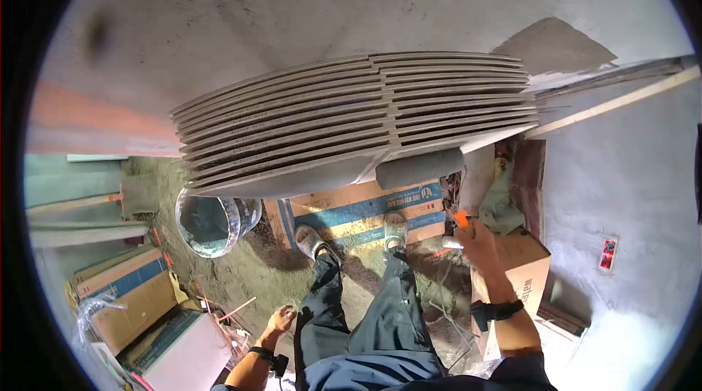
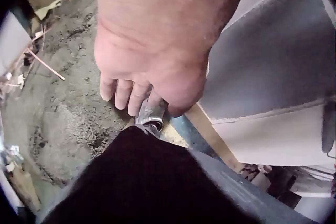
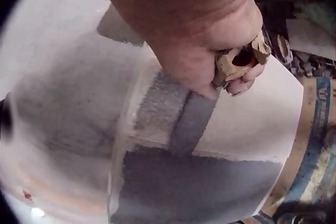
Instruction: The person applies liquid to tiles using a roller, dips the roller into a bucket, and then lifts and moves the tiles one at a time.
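My right hand (image 1: 479, 241) grips the orange handle (image 1: 461, 218) of a paint roller. The handle's end, crusted with dried tan material, pokes out of the fist in the right wrist view. The grey roller sleeve (image 3: 194, 121) lies against the pale face of the front tile (image 3: 252, 124), beside a dark grey coated area (image 3: 194, 187). That tile fronts a stack of large tiles (image 1: 358, 109) whose edges show in layers. Down by the left thigh hangs my left hand (image 1: 279, 320), its fingers loosely bent, with nothing in it.
A grey-smeared bucket (image 1: 208, 223) stands left of the feet. Flattened cardboard (image 1: 344, 208) lies under the stack, and the sandals touch it. Cardboard boxes stand at right (image 1: 523, 267) and left (image 1: 135, 296). A cable (image 1: 446, 310) trails over the rough floor near the right leg.
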Motion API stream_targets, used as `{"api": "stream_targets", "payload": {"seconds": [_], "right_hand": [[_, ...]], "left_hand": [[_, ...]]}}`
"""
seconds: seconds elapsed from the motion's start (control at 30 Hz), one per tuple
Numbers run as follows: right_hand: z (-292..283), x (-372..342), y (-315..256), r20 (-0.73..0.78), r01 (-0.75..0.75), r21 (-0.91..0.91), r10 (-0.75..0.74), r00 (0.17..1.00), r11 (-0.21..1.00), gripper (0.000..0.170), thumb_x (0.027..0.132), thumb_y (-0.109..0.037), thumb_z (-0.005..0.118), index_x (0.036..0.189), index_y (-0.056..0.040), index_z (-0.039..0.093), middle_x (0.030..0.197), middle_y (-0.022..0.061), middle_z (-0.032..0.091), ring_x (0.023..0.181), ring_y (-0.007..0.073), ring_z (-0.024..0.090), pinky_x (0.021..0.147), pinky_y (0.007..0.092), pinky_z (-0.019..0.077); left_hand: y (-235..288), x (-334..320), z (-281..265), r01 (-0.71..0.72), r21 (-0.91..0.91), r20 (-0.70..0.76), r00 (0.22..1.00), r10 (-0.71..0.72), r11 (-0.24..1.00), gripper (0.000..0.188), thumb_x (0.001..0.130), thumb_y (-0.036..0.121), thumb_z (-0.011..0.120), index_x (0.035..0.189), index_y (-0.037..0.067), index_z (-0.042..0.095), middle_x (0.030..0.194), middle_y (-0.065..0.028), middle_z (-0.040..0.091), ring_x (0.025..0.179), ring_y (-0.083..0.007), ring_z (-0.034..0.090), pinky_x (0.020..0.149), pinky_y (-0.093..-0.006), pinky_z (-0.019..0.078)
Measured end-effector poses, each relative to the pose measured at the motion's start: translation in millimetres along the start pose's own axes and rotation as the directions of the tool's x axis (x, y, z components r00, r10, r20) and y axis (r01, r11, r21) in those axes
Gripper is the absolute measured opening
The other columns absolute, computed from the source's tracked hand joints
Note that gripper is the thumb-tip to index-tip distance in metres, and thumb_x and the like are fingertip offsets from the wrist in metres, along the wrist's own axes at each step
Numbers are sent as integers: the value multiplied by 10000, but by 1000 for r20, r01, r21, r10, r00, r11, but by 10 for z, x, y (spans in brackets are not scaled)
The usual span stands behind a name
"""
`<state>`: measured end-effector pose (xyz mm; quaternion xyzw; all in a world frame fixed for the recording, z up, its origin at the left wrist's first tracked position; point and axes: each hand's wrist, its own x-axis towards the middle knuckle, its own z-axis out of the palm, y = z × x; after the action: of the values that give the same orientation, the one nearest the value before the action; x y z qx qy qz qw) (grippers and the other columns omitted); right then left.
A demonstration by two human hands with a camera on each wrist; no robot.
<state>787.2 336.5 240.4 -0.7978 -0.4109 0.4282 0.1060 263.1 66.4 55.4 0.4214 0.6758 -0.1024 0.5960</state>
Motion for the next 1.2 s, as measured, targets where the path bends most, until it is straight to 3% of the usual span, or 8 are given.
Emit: {"api": "stream_targets", "payload": {"seconds": [0.1,0.17,0.23,0.47,0.57,0.77,1.17,1.2], "right_hand": [[191,290,151,71,101,-43,-98,993,994,376,874,-309,670,1025,14,553,778,120,590,691,226,590,623,414,467],[441,640,470,203,-56,74,40,978,996,381,867,-302,671,1002,31,545,761,128,585,694,246,597,625,426,468],[597,826,809,141,129,-39,-122,982,991,369,868,-296,674,967,33,540,711,109,578,609,221,585,563,398,462],[-275,368,358,193,2,225,-46,980,974,264,889,-228,652,952,-1,534,664,43,537,499,124,498,453,317,396],[-693,61,66,202,-84,342,14,979,936,207,902,-194,634,953,-20,534,651,12,515,487,88,471,435,277,368],[-891,-86,-164,146,-27,315,-20,989,949,168,931,-162,600,968,-16,527,631,-1,495,485,73,461,434,257,363],[130,248,142,271,-75,320,-16,962,944,197,914,-196,608,911,-13,534,667,1,490,507,91,463,466,286,387],[39,205,146,278,-63,308,-26,960,949,194,911,-190,611,922,-11,535,680,0,495,515,89,465,467,284,384]], "left_hand": [[-280,196,575,-128,35,-29,991,129,991,523,913,447,498,1268,70,577,1193,-206,644,1128,-369,609,950,-412,484],[321,134,729,82,-355,-57,992,-109,931,510,922,402,543,1285,45,555,1174,-216,654,1126,-352,620,948,-393,484],[531,140,1021,64,-518,-10,997,-81,853,531,925,358,584,1318,10,510,1207,-228,639,1149,-327,613,953,-372,478],[1590,-104,1109,31,-287,-176,981,-84,958,645,917,379,581,1407,-7,417,1418,-247,466,1338,-366,429,1107,-405,349],[1507,-69,1250,5,-567,-88,994,-67,824,640,922,400,580,1408,15,423,1358,-254,524,1284,-382,493,1069,-400,394],[1324,133,1755,106,-342,32,994,-101,934,605,930,413,563,1424,89,434,1369,-220,531,1289,-364,495,1063,-380,399],[935,-100,1857,172,-503,48,984,-171,847,585,936,377,562,1382,16,451,1345,-222,553,1235,-331,551,1019,-369,436],[795,-114,1887,28,-495,-10,999,-39,868,562,928,371,562,1364,28,467,1309,-227,579,1204,-336,575,996,-369,454]]}}
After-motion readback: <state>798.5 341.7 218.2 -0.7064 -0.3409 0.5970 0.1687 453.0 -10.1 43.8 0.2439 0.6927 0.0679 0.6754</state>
